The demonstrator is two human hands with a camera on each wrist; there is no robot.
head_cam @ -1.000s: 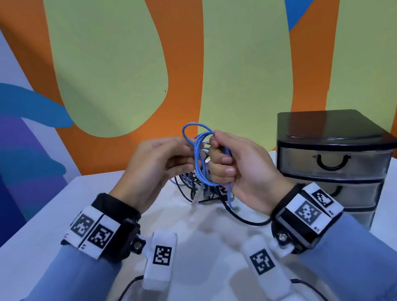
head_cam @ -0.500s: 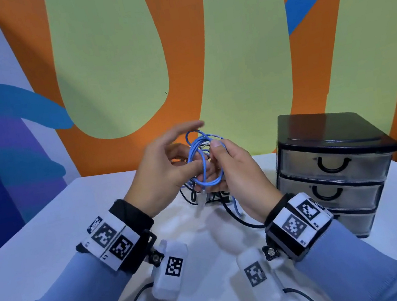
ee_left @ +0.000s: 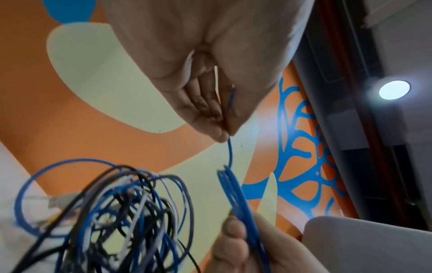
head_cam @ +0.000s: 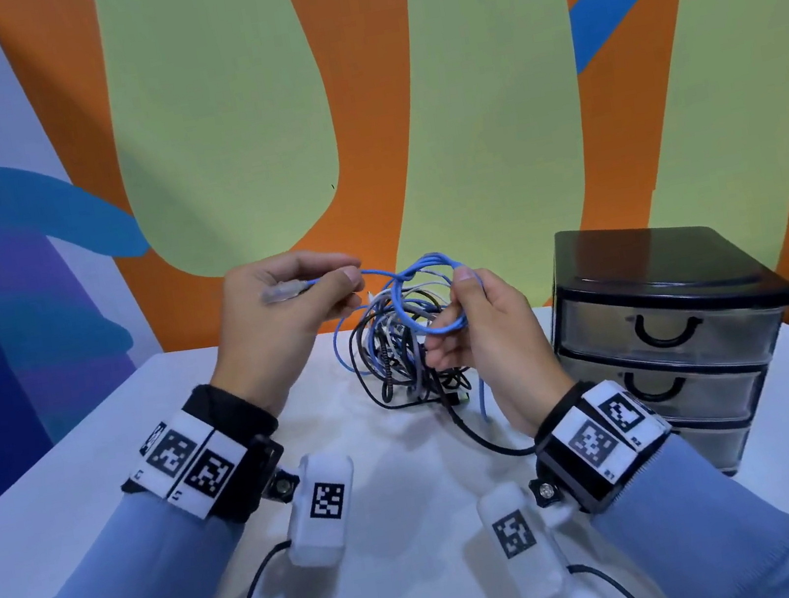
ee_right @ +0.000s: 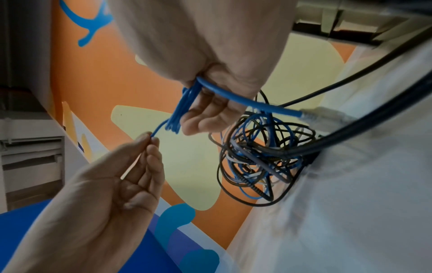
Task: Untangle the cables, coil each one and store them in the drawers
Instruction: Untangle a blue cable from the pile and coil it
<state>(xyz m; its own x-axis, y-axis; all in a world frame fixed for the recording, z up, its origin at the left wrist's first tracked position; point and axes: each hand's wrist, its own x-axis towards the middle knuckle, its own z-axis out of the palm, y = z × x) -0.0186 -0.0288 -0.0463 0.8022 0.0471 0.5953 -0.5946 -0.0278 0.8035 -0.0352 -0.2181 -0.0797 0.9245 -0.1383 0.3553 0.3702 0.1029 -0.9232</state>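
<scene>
Above white table [head_cam: 77,494], both hands pinching blue cable [head_cam: 438,328], no legible writing

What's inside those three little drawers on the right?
The drawer unit has three shut drawers with smoky see-through fronts. Nothing shows through them, though the tint and glare could hide things. The tangle of cables lies on the table, outside.

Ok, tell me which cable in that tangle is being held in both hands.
The blue cable: left hand pinches it near its clear plug, right hand holds its loops. The black and grey cables lie untouched.
</scene>
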